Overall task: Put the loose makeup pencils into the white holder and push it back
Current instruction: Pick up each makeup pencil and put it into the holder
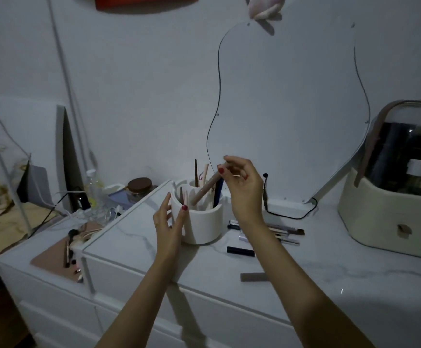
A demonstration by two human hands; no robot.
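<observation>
A white marble-patterned desk (304, 270) is seen against a pale wall, with a wavy-edged mirror (287, 109) leaned at its far side and a cream case with a dark clear lid (392, 197) set at the far right. Near the middle of the desk, the white holder (202, 222) is stood upright, with several pencils and brushes already held inside it. The left hand (170, 217) is placed against the holder's left wall, fingers spread and thumb laid on the front, not closed around it. The right hand (239, 182) is raised above the holder's right rim, and a tan pencil (204, 189) is pinched between thumb and fingertips, tilted with its lower end inside the holder. To the right of the holder, behind the right forearm, a cluster of loose pencils (287, 232) is left lying on the desk; a black tube (240, 250) is lain nearer, and a grey stick (253, 276) nearest the desk's front edge.
</observation>
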